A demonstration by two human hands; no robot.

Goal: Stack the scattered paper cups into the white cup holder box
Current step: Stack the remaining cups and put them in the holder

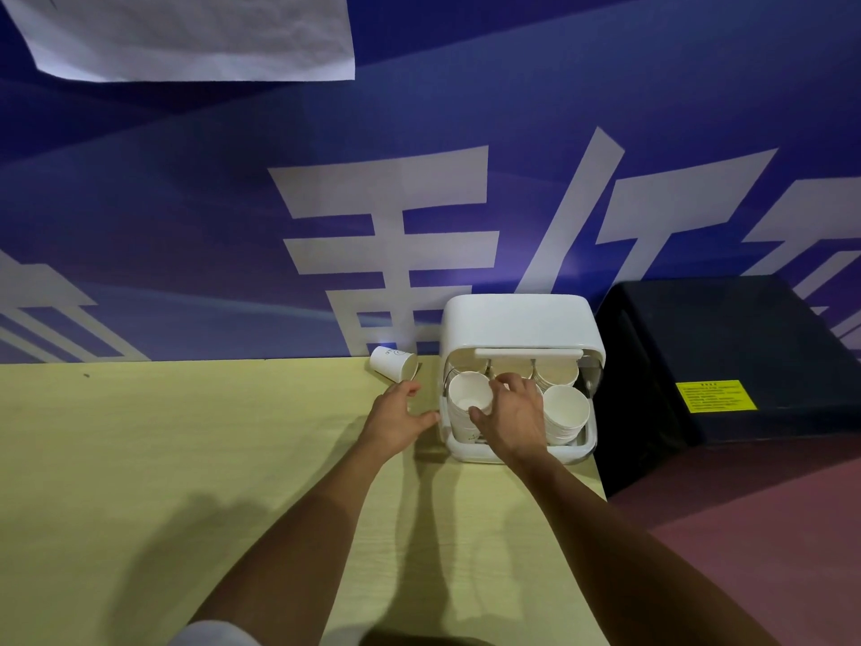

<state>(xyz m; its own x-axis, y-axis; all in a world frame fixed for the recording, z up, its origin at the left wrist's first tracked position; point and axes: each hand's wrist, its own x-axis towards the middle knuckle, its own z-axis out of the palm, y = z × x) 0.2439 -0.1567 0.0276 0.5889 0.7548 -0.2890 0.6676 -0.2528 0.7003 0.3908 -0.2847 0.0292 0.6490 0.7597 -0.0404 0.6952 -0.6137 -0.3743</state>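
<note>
The white cup holder box (519, 319) stands open at the table's far right, against the wall, with several stacks of white paper cups inside. My right hand (512, 412) reaches into it and grips the rim of the front left cup stack (468, 398), thumb on the near side and fingers on the far side. Another stack (566, 410) fills the front right slot. My left hand (400, 419) rests on the table just left of the box, fingers spread and thumb touching the box's side. One loose paper cup (393, 363) lies on its side by the wall, beyond my left hand.
The yellow wooden table (186, 459) spreads to the left and towards me. A black cabinet (727, 366) with a yellow label stands right of the box. The table's right edge drops to a reddish floor (768, 529). A blue wall with white lettering rises behind.
</note>
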